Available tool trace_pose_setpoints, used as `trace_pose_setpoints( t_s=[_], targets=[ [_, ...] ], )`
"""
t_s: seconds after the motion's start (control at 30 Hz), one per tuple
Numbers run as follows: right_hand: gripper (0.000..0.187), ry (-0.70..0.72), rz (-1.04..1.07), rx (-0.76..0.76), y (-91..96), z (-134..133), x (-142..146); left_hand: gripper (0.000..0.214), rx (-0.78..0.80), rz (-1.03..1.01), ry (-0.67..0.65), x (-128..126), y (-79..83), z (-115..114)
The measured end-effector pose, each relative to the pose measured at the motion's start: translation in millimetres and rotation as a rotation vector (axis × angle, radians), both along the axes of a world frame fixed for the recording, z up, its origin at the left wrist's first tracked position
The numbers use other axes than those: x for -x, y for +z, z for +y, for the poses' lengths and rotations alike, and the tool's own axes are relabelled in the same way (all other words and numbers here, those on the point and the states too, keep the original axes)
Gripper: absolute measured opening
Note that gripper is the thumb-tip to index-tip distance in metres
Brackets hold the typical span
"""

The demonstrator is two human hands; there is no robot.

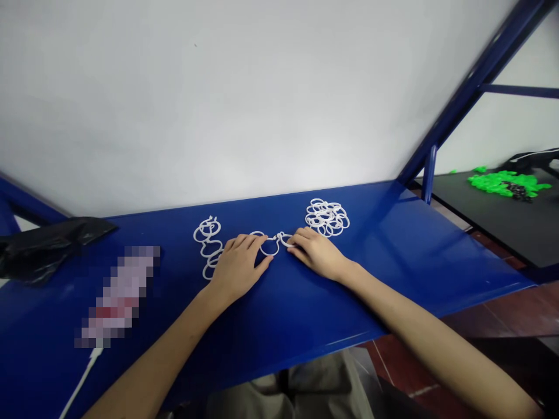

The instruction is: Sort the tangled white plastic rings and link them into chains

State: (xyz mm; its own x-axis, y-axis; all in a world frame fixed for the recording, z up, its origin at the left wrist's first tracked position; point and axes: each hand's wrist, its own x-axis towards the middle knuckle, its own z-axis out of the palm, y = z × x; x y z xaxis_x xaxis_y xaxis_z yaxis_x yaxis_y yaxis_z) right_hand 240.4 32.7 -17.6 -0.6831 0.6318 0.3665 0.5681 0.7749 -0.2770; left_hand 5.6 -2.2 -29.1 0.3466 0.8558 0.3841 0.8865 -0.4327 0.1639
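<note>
Item: white plastic ring (269, 247), between hands, near far edge of blue desk (393, 256) | left hand (238, 269), right hand (315, 253): apart, fingertips touching ring, grip indeterminate

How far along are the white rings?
Partway, by the look of it. Done: a loose string of white rings lies beyond the left hand. In hand: that hand and the right hand meet at a single ring between them. Left: a tangled heap of rings beyond the right hand.
</note>
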Motion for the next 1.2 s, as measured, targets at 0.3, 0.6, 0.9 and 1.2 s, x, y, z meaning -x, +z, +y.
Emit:
trace_pose_setpoints(
  t_s=[0.3,0.6,0.9,1.2],
  targets=[
    [0.025,-0.119,0.355,0.224,5.6,1,-6,0.033,-0.09,0.044,0.139,7,0.7,1],
    [0.025,-0.038,0.327,0.278,10.1,-6,-4,0.035,-0.11,-0.109,-0.15,-4,12.0,-7],
    [0.024,-0.01,0.295,0.206,13.0,-14,1,0.014,-0.154,-0.183,-0.215,-6,15.9,-8],
    [0.02,0.057,0.38,0.261,13.6,-16,4,0.02,-0.185,-0.258,-0.166,-5,16.8,-9]
  ],
)
